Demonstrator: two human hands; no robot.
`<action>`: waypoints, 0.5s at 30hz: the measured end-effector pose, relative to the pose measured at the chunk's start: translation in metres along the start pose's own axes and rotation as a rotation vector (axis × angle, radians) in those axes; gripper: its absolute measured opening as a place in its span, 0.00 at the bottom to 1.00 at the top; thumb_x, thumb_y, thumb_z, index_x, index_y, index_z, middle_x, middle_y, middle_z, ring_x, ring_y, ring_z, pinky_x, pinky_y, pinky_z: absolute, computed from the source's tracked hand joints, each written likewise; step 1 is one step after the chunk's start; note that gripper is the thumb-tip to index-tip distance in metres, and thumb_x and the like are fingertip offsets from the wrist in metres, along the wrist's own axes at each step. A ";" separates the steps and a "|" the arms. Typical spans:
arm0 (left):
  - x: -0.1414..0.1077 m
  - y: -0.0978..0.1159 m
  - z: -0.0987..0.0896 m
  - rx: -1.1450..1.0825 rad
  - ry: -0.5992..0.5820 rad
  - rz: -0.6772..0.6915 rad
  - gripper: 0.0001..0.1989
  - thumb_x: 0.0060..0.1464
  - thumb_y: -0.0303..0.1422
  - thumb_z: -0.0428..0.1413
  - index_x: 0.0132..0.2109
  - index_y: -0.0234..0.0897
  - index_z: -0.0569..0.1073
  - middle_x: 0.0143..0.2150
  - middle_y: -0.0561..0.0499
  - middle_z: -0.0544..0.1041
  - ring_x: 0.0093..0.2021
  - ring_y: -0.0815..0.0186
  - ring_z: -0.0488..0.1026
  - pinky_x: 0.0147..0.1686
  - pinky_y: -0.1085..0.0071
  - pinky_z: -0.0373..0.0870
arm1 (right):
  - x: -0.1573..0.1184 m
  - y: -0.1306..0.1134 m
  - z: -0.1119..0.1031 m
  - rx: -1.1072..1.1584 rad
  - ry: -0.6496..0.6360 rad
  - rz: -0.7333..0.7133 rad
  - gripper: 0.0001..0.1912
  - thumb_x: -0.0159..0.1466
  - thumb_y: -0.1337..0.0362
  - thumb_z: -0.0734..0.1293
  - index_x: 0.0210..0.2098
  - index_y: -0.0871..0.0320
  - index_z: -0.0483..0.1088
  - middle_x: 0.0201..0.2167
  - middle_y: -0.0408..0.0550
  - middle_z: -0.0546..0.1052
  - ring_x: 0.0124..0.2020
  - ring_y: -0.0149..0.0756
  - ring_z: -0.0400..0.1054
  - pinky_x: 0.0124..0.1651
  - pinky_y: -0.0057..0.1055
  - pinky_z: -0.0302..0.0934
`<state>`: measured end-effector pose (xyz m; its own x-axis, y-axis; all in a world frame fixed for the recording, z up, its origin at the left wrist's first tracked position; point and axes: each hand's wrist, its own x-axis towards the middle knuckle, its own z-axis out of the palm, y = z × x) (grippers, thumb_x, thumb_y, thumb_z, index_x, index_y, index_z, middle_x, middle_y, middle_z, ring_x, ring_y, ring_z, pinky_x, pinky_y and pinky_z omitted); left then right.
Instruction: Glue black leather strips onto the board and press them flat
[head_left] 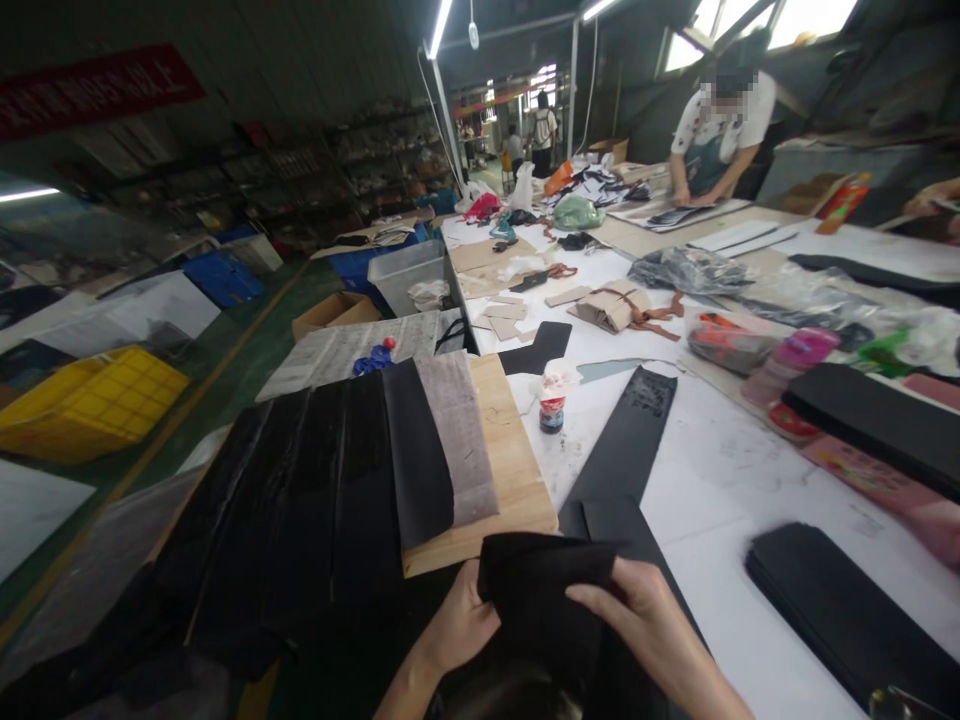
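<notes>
A black flat sheet piece point(540, 590), fabric or leather, is held up between my two hands near the table's front edge. My left hand point(465, 620) pinches its left edge. On the right side, my right hand point(645, 605) grips the piece with the thumb on its near face. Behind it, long black strips point(626, 430) lie on the white table top. To the left, several black panels point(367, 480) lie side by side, with one point(420, 440) resting on a wooden board point(514, 430) beside a greyish cloth-like sheet point(457, 430).
A small jar point(551, 410) with white stuff on top stands beyond my hands. A stack of black pieces point(832, 610) lies at right, with a pink bottle point(795, 360) and plastic bags farther back. A co-worker point(720, 130) works across the table. A yellow basket point(90, 400) is at left.
</notes>
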<state>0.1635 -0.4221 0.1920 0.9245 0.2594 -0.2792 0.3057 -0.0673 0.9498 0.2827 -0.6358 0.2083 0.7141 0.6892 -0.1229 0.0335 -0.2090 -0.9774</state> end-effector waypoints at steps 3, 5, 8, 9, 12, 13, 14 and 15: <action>-0.004 -0.012 0.002 -0.084 0.080 -0.085 0.20 0.53 0.46 0.65 0.48 0.38 0.82 0.50 0.43 0.83 0.56 0.44 0.76 0.61 0.56 0.70 | 0.002 0.014 -0.026 0.049 0.172 0.087 0.22 0.58 0.45 0.73 0.41 0.56 0.81 0.24 0.45 0.80 0.28 0.38 0.74 0.35 0.30 0.68; -0.008 -0.017 -0.003 -0.130 0.162 -0.120 0.25 0.51 0.48 0.66 0.50 0.37 0.81 0.52 0.43 0.83 0.58 0.44 0.76 0.61 0.55 0.71 | 0.000 0.017 -0.045 0.108 0.334 0.164 0.27 0.56 0.42 0.73 0.43 0.57 0.80 0.23 0.46 0.79 0.26 0.36 0.72 0.33 0.30 0.66; -0.016 -0.021 -0.014 -0.131 0.293 -0.172 0.28 0.49 0.48 0.68 0.52 0.35 0.79 0.53 0.42 0.82 0.60 0.43 0.74 0.62 0.53 0.70 | -0.011 0.013 -0.072 0.196 0.516 0.289 0.31 0.51 0.41 0.76 0.44 0.58 0.80 0.26 0.47 0.79 0.22 0.34 0.68 0.24 0.29 0.60; -0.019 -0.021 -0.018 -0.120 0.349 -0.184 0.30 0.47 0.48 0.69 0.53 0.35 0.78 0.54 0.42 0.82 0.61 0.44 0.73 0.63 0.53 0.69 | -0.019 0.011 -0.080 0.218 0.549 0.316 0.32 0.50 0.41 0.77 0.45 0.58 0.79 0.27 0.48 0.79 0.22 0.34 0.68 0.23 0.29 0.60; -0.026 -0.024 -0.028 -0.103 0.494 -0.220 0.32 0.43 0.47 0.71 0.52 0.35 0.77 0.54 0.42 0.81 0.63 0.44 0.71 0.65 0.53 0.66 | -0.051 0.001 -0.103 0.214 0.633 0.326 0.32 0.44 0.43 0.79 0.43 0.54 0.80 0.27 0.52 0.78 0.27 0.42 0.72 0.27 0.35 0.65; -0.029 -0.027 -0.030 -0.106 0.512 -0.242 0.31 0.42 0.47 0.71 0.51 0.35 0.77 0.53 0.42 0.82 0.63 0.44 0.72 0.65 0.53 0.67 | -0.065 -0.002 -0.110 0.191 0.660 0.313 0.30 0.43 0.44 0.80 0.42 0.52 0.81 0.27 0.53 0.78 0.28 0.44 0.73 0.29 0.37 0.67; -0.031 -0.029 -0.031 -0.112 0.517 -0.268 0.30 0.43 0.47 0.71 0.50 0.35 0.78 0.52 0.42 0.82 0.62 0.43 0.73 0.64 0.53 0.68 | -0.079 -0.006 -0.116 0.162 0.685 0.296 0.28 0.43 0.45 0.80 0.42 0.49 0.81 0.27 0.54 0.77 0.29 0.45 0.73 0.31 0.39 0.68; -0.032 -0.033 -0.033 -0.114 0.518 -0.294 0.29 0.43 0.47 0.70 0.48 0.35 0.78 0.50 0.41 0.83 0.61 0.43 0.74 0.63 0.52 0.68 | -0.092 -0.009 -0.122 0.127 0.704 0.277 0.27 0.44 0.46 0.80 0.42 0.46 0.81 0.26 0.55 0.76 0.30 0.45 0.74 0.33 0.41 0.68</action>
<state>0.1160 -0.3968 0.1748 0.5649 0.6886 -0.4546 0.4789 0.1751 0.8602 0.3022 -0.7817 0.2495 0.9630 0.0094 -0.2694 -0.2622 -0.1989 -0.9443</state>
